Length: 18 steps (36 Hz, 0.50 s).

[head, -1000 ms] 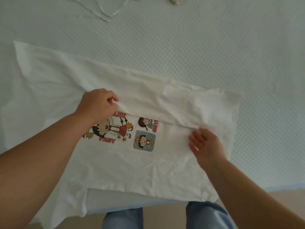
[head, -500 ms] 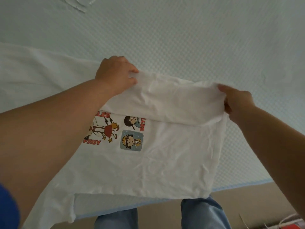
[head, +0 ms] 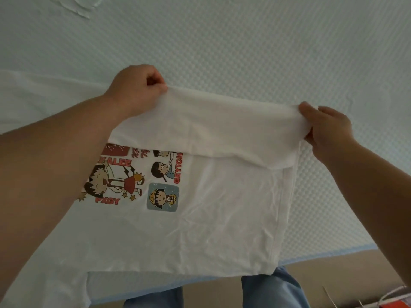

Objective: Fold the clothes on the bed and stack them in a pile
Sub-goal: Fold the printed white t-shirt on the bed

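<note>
Between the two hands a white T-shirt (head: 213, 218) stretches on the bed (head: 266, 52), long axis running hand to hand (cartoon print toward the left hand). Left hand (head: 135, 90) and right hand (head: 327, 127) each pinch its folded far edge, raised higher than a second ago.

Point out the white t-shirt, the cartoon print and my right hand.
t-shirt (head: 222, 230): head view, wrinkled front panel.
print (head: 138, 181): head view, middle of the cartoon figures.
right hand (head: 327, 127): head view, back of the hand gripping the folded edge.
</note>
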Tool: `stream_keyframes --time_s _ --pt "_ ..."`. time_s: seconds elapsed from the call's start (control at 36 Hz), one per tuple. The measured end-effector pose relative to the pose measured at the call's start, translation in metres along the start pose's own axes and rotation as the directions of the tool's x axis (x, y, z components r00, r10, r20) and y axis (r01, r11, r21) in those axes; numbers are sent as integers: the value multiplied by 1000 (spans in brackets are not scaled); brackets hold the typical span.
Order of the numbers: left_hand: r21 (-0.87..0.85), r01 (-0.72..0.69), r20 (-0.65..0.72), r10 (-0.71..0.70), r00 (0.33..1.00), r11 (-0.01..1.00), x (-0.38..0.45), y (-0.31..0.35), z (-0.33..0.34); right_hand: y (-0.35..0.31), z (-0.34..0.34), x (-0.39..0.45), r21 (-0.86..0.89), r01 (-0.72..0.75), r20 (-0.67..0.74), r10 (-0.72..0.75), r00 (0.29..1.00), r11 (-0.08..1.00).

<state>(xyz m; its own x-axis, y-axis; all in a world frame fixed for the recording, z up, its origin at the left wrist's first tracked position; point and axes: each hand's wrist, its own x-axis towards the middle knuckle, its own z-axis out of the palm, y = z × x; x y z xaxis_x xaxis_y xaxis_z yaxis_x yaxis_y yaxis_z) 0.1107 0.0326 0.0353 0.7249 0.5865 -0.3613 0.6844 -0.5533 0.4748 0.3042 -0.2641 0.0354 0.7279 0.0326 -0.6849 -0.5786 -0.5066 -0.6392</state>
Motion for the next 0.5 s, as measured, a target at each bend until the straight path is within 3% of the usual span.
stream_keyframes --time_s 0.25,0.39,0.5 --pt "97 -4 -35 7 999 995 9 18 25 -5 4 14 -45 6 28 -5 1000 999" --pt "251 -123 6 125 992 960 0 23 36 13 -4 0 -269 107 96 -84 992 957" --pt "219 -62 -50 75 996 974 5 25 39 30 -10 -5 -540 186 177 -105 979 821"
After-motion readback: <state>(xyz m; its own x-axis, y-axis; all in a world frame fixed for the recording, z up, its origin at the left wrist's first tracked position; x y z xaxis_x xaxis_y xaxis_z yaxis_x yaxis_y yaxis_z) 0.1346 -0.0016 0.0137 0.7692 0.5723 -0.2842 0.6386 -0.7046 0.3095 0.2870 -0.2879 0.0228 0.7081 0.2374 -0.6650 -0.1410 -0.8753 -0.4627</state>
